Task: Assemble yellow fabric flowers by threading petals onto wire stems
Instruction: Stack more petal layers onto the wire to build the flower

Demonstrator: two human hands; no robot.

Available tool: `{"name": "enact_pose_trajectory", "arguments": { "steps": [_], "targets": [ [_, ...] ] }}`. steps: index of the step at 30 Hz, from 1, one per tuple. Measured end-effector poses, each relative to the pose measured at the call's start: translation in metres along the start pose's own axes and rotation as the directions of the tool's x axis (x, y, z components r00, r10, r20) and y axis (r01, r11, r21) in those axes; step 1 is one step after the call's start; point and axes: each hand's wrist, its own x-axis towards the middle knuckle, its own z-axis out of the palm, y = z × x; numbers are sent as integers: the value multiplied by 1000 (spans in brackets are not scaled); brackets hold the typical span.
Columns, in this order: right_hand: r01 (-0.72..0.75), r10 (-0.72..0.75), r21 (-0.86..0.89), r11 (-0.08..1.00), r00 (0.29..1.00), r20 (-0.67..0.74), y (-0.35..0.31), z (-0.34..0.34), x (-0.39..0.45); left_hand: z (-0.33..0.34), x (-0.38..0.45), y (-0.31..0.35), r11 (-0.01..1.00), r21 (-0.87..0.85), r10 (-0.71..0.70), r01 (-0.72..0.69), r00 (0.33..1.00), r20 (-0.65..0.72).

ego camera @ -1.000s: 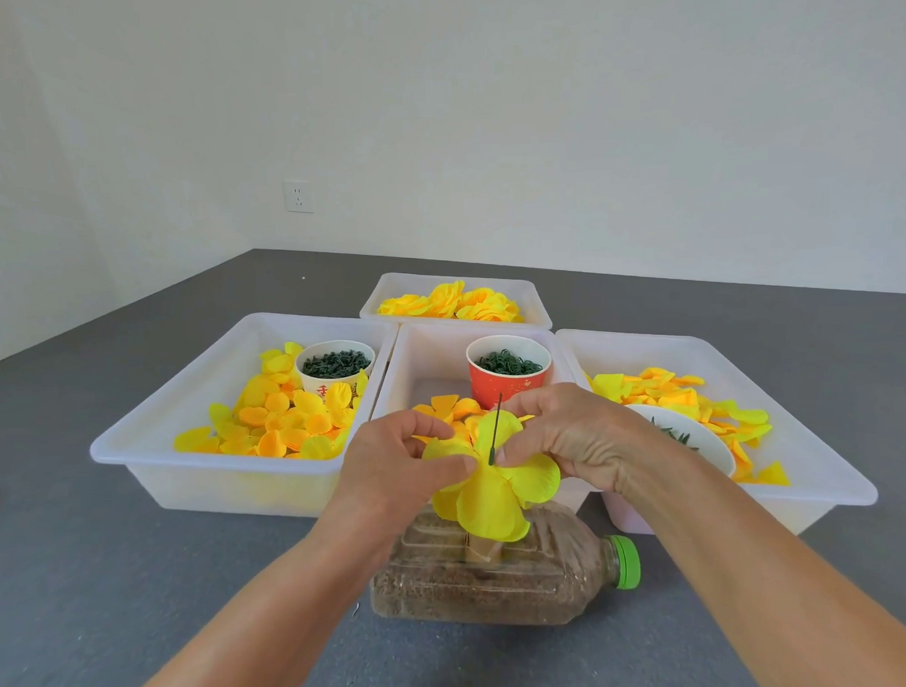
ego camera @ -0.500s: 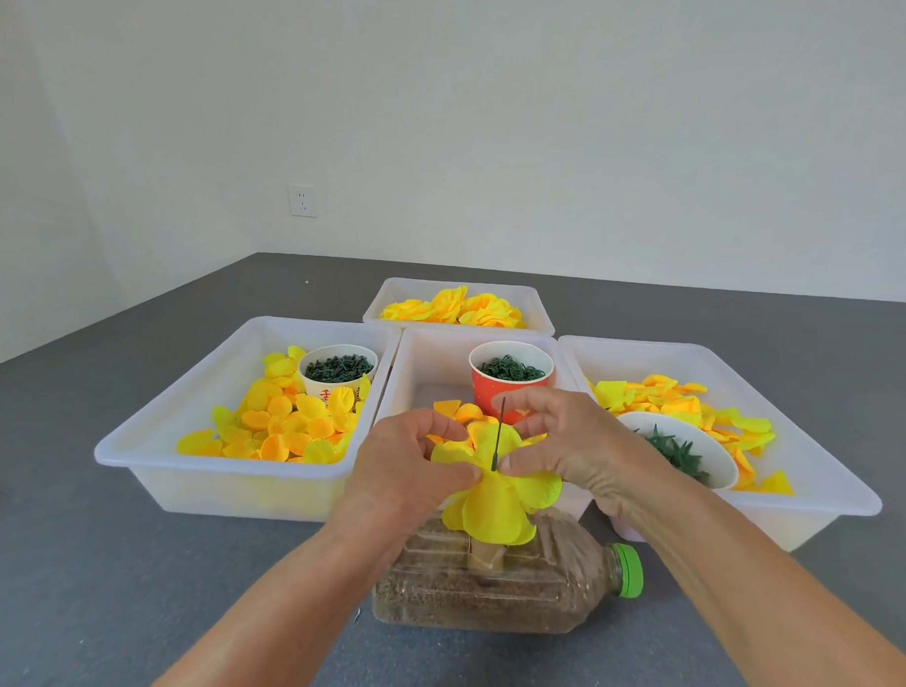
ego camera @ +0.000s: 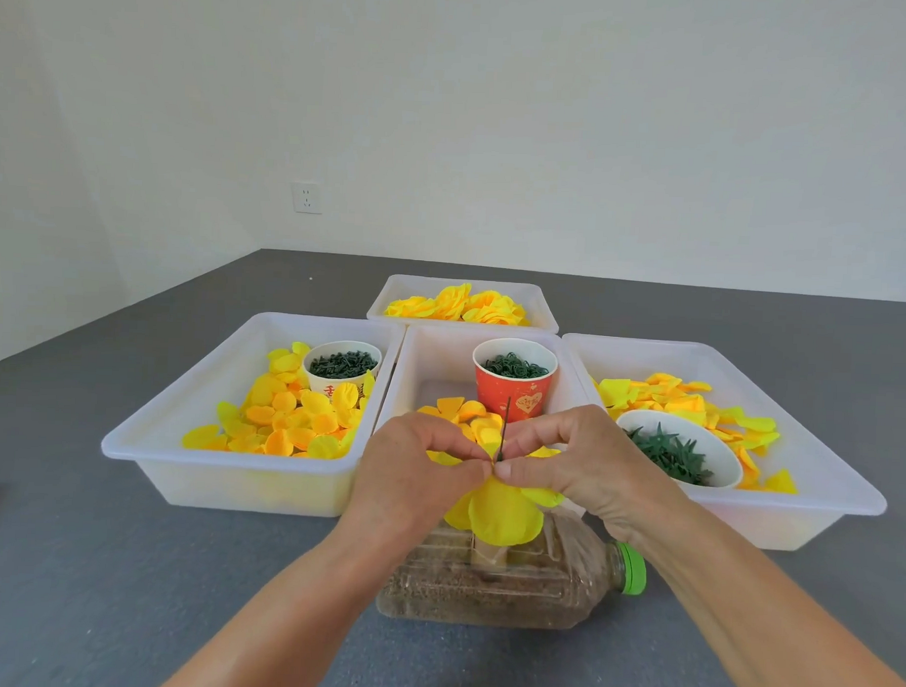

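A: Trays (ego camera: 240,482) across the table's middle sort loose petals; sand-filled bottle (ego camera: 509,587) at the near edge likely anchors the wire stem (ego camera: 504,427) upright.

B: Hands?

A: Left hand (ego camera: 410,475) and right hand (ego camera: 585,466), fingers curled, pinch yellow petals (ego camera: 501,514) around the wire, just above the bottle.

bright, even daylight filling scene; no harsh glare showing. soft short shadows lying under white bins (ego camera: 241,469) on grey table (ego camera: 124,588). wall (ego camera: 500,113) reading pale, slightly washed out. wide-angle lens bowing table edges outward toward corners. forearms at bottom edge stretching, softening slightly. centre staying sharp.
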Motion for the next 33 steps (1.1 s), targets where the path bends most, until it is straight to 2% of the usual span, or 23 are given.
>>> {"name": "enact_pose_trajectory", "arguments": {
  "steps": [5, 11, 19, 25, 29, 33],
  "targets": [
    [-10, 10, -2, 1000, 1000, -7, 2, -1, 2, 1, 0, 3, 990, 133, 56, -53, 998, -15],
    [23, -23, -17, 1000, 998, 54, 2, -3, 7, 0, 1, 6, 963, 257, 79, -80, 997, 13],
    [29, -29, 12, 1000, 999, 37, 10, 0, 5, 1, 1, 5, 956, 280, 88, -93, 996, 30],
    [35, -32, 46, 998, 997, -64, 16, 8, -3, -2, 4, 4, 960, 265, 81, -94, 995, 58],
    [-70, 73, 183, 981, 997, -10, 14, 1, -2, 0, 7, 2, 980, 169, 99, -100, 995, 13],
    [-127, 133, 180, 976, 991, -27, 12, 1, 0, 7, 7, 0, 989, 118, 90, -90, 996, -1]
  ]
}}
